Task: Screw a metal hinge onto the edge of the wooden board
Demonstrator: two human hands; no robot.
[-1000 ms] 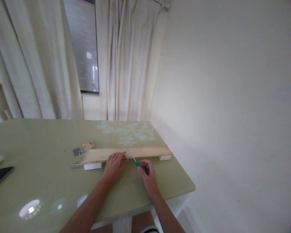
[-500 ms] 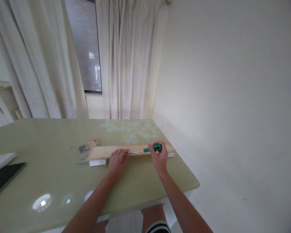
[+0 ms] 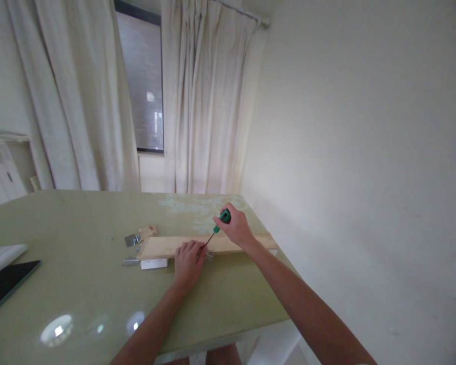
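My right hand [image 3: 236, 225] is wrapped around the green handle of a screwdriver [image 3: 224, 217], whose shaft slants down to the left. The tip meets a long wooden board [image 3: 237, 245] right at the fingers of my left hand [image 3: 188, 263]. That hand rests on the board's near edge, thumb and forefinger closed around the tip; anything small between them is hidden. Just right of those fingers a metal hinge [image 3: 210, 255] sits at the board's near edge. A white block [image 3: 154, 263] props up the board's left end.
Left of the board lie another metal hinge [image 3: 130, 261], a small bag of hardware [image 3: 132, 240] and small wooden pieces [image 3: 148, 231]. A dark flat panel [image 3: 9, 284] and a white object [image 3: 3, 257] are at the table's left. A wall [image 3: 345, 177] rises along the right.
The screwdriver has swung from nearly flat to a steep slant as my right hand moved up and left. Its tip has come to my left fingers. The view has tilted up slightly.
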